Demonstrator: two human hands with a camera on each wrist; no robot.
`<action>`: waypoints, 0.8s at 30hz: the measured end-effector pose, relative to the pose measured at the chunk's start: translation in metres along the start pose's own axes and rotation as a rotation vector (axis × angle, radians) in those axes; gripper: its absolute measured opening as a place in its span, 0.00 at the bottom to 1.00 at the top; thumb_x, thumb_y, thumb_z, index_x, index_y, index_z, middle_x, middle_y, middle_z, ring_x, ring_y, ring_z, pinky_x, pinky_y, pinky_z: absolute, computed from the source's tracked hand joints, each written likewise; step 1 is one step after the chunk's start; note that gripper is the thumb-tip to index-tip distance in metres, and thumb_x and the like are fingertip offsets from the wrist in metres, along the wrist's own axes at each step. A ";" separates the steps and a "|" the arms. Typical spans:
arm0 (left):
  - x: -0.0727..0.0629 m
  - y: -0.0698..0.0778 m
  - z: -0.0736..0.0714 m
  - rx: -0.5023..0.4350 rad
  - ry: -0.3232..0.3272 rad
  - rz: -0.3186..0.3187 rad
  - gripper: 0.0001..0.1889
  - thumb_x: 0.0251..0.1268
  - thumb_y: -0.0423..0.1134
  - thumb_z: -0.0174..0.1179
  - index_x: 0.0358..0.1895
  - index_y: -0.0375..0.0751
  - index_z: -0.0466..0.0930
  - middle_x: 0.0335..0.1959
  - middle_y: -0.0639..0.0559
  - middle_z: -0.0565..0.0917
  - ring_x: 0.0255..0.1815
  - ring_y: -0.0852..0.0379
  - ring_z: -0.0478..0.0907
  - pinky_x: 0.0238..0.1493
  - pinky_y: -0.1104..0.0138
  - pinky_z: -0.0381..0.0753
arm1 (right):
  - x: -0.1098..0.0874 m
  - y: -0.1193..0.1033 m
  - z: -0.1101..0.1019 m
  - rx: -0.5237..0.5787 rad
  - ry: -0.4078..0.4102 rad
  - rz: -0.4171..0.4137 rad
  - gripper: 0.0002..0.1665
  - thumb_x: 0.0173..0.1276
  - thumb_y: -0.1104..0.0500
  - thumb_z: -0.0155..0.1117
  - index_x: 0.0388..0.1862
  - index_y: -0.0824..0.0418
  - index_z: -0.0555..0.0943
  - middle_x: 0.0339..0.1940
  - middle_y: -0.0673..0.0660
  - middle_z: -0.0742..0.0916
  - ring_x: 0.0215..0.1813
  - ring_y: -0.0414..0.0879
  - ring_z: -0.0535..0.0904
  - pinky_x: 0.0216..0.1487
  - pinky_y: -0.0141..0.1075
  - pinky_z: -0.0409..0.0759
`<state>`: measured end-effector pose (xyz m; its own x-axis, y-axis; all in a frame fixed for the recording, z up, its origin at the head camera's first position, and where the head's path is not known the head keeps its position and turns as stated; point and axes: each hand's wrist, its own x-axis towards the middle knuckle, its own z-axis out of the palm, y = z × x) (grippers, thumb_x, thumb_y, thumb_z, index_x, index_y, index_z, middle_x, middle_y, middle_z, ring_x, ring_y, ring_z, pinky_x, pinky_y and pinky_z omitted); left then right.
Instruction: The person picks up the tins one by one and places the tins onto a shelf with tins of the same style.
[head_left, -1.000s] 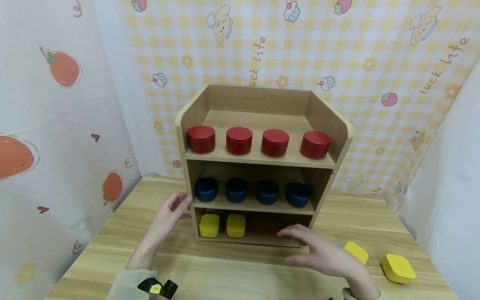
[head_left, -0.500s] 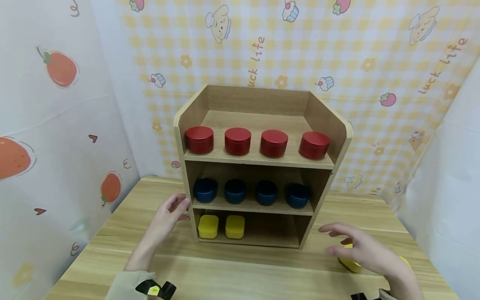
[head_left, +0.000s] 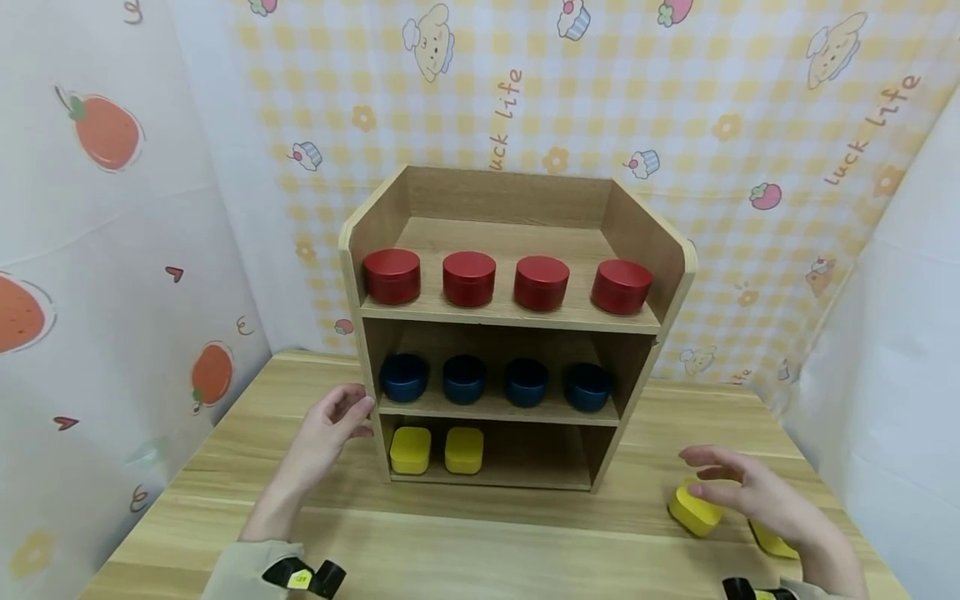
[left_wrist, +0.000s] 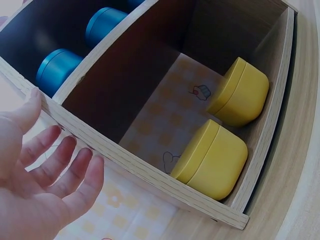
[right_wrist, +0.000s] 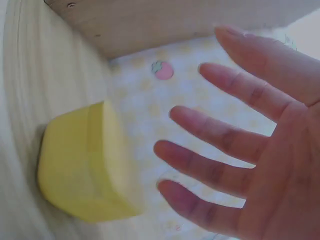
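My left hand (head_left: 333, 425) rests at the left side panel of a small wooden shelf (head_left: 495, 318), its fingers relaxed and gripping nothing; in the left wrist view the thumb touches the panel's front edge. Over a yellow tin (head_left: 694, 510) on the table hovers my right hand (head_left: 757, 492), fingers spread. The right wrist view shows a gap between those fingers and the yellow tin (right_wrist: 85, 165). Another yellow tin (head_left: 772, 540) lies partly hidden under the right wrist. Two yellow tins, one at the left (head_left: 410, 451) and its neighbour (head_left: 464, 451), stand on the bottom shelf.
Several round red tins (head_left: 468, 279) line the top shelf. Several round blue tins (head_left: 464, 380) stand on the middle one. The wooden table (head_left: 480, 550) runs in front of the shelf, and a patterned curtain (head_left: 555, 92) hangs behind it.
My right hand has moved right, from in front of the bottom shelf to above the nearer loose yellow tin. The left hand stays by the side panel. The head view has shifted slightly.
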<state>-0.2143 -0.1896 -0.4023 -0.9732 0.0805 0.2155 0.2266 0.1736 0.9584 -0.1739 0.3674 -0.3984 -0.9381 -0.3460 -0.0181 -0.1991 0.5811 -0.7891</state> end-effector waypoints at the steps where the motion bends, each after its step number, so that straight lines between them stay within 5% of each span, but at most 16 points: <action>1: 0.000 0.001 0.000 -0.002 -0.001 0.009 0.20 0.76 0.40 0.53 0.57 0.25 0.68 0.49 0.37 0.76 0.44 0.58 0.77 0.47 0.58 0.84 | 0.000 0.004 -0.001 0.009 0.002 0.002 0.26 0.72 0.59 0.62 0.66 0.67 0.70 0.62 0.57 0.78 0.55 0.44 0.76 0.43 0.36 0.82; 4: -0.001 0.002 0.000 -0.010 -0.002 0.034 0.18 0.75 0.38 0.54 0.56 0.24 0.69 0.47 0.37 0.76 0.44 0.58 0.77 0.45 0.59 0.85 | -0.001 0.012 -0.002 0.017 0.015 0.016 0.27 0.72 0.59 0.62 0.66 0.68 0.70 0.62 0.57 0.78 0.55 0.44 0.76 0.44 0.35 0.81; 14: 0.000 0.000 -0.002 -0.011 0.007 0.068 0.16 0.74 0.36 0.55 0.54 0.27 0.69 0.44 0.42 0.77 0.42 0.59 0.77 0.44 0.62 0.85 | 0.001 0.031 -0.002 0.016 -0.040 0.061 0.35 0.69 0.59 0.64 0.69 0.72 0.64 0.66 0.75 0.70 0.59 0.69 0.69 0.46 0.33 0.80; 24: 0.001 -0.003 -0.003 0.049 -0.005 0.078 0.18 0.67 0.31 0.62 0.56 0.29 0.69 0.46 0.39 0.76 0.47 0.59 0.74 0.45 0.69 0.83 | 0.005 0.048 0.004 0.107 -0.139 0.026 0.36 0.66 0.63 0.67 0.66 0.79 0.63 0.57 0.73 0.75 0.51 0.52 0.75 0.44 0.32 0.80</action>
<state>-0.2161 -0.1929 -0.4049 -0.9522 0.1002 0.2885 0.3038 0.2141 0.9284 -0.1864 0.3905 -0.4392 -0.8928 -0.4346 -0.1183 -0.1369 0.5119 -0.8480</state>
